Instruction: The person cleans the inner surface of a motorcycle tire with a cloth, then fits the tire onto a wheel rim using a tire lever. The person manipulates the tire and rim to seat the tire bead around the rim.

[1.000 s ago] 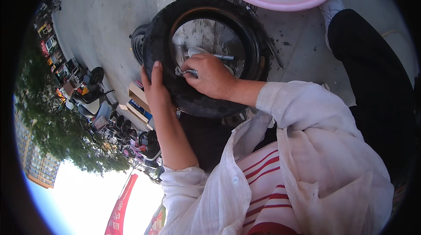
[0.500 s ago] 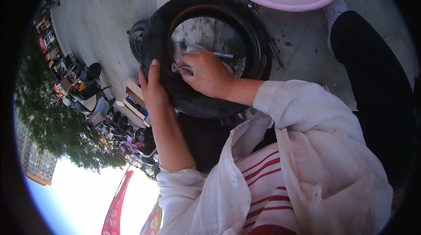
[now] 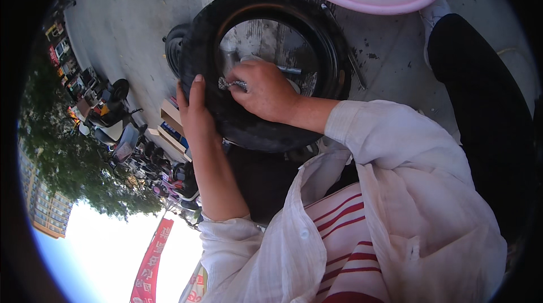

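A black tire stands tilted in front of me. Against its left outer side my left hand is closed, thumb on the near face and fingers round the tread. My right hand reaches over the tire's opening, its fingers pinching a silvery, crumpled steel wool pad pressed to the inner side of the left wall. Behind the right hand, through the opening, a metal tool handle shows, along with a pale rounded thing mostly hidden by the hand.
A pink basin sits at the upper right, near my shoe. Along the tire's right side lies a long metal bar. Another black ringed rubber part is behind the tire's left. Further left are a cardboard box and parked scooters.
The right hand has shifted very slightly, with the steel wool pad still at the tire's inner wall. The left hand keeps its hold. The view has moved a little.
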Action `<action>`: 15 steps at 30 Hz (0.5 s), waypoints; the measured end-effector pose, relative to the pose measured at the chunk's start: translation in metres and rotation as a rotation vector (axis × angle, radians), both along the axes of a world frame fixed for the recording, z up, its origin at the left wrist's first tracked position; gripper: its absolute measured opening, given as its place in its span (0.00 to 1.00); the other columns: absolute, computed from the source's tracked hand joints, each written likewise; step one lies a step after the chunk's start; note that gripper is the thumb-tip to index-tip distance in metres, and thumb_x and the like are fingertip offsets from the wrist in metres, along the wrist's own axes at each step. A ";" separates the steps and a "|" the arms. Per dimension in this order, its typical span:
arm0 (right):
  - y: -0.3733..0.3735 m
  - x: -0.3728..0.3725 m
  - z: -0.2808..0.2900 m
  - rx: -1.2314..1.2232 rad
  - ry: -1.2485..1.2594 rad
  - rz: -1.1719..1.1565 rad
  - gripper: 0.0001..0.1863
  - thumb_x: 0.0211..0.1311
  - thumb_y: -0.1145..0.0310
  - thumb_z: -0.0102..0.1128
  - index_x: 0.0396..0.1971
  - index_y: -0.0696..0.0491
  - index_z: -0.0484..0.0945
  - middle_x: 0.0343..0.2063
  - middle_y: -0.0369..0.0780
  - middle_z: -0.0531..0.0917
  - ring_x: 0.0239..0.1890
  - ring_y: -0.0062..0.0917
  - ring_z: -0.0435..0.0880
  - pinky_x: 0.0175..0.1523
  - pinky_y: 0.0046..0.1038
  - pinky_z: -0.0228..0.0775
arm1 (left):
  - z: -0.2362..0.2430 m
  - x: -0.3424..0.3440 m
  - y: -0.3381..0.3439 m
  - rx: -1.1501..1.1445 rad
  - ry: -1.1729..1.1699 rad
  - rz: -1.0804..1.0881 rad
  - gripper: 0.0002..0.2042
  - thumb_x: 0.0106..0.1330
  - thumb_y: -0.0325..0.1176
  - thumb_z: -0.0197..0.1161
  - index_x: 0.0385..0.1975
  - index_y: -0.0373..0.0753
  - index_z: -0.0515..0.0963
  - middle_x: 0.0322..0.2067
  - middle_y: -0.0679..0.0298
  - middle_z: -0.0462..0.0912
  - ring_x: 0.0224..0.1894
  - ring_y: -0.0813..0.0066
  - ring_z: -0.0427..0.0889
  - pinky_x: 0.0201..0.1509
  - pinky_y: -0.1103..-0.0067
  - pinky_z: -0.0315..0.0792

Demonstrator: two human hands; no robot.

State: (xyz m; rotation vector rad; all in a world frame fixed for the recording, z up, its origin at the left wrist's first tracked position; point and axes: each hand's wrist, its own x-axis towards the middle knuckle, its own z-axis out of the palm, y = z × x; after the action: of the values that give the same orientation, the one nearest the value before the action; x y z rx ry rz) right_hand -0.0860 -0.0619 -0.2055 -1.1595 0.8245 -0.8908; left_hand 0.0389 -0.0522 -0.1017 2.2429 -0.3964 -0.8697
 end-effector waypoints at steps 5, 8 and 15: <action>-0.047 0.037 -0.028 -0.004 0.088 -0.236 0.07 0.54 0.71 0.65 0.32 0.57 0.84 0.33 0.49 0.85 0.40 0.45 0.84 0.48 0.43 0.75 | 0.003 -0.023 -0.011 0.033 -0.071 -0.029 0.38 0.66 0.40 0.68 0.73 0.33 0.58 0.58 0.51 0.77 0.53 0.64 0.81 0.55 0.73 0.76; -0.055 0.038 -0.030 0.055 0.101 -0.223 0.07 0.54 0.70 0.65 0.31 0.58 0.83 0.32 0.49 0.85 0.39 0.45 0.84 0.47 0.43 0.75 | 0.004 -0.021 -0.009 0.024 -0.043 -0.025 0.38 0.66 0.40 0.68 0.73 0.33 0.58 0.58 0.52 0.77 0.53 0.64 0.81 0.55 0.73 0.76; 0.004 0.004 -0.002 -0.014 -0.023 -0.066 0.06 0.54 0.72 0.65 0.31 0.57 0.83 0.32 0.47 0.84 0.39 0.46 0.83 0.47 0.43 0.75 | 0.001 0.000 -0.003 0.001 0.013 0.006 0.38 0.66 0.39 0.68 0.73 0.33 0.58 0.57 0.52 0.77 0.52 0.64 0.81 0.53 0.74 0.77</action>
State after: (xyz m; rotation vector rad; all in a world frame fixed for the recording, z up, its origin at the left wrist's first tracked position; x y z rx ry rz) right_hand -0.0819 -0.0583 -0.2077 -1.1374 0.8424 -0.9638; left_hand 0.0388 -0.0557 -0.1011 2.2372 -0.3836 -0.8807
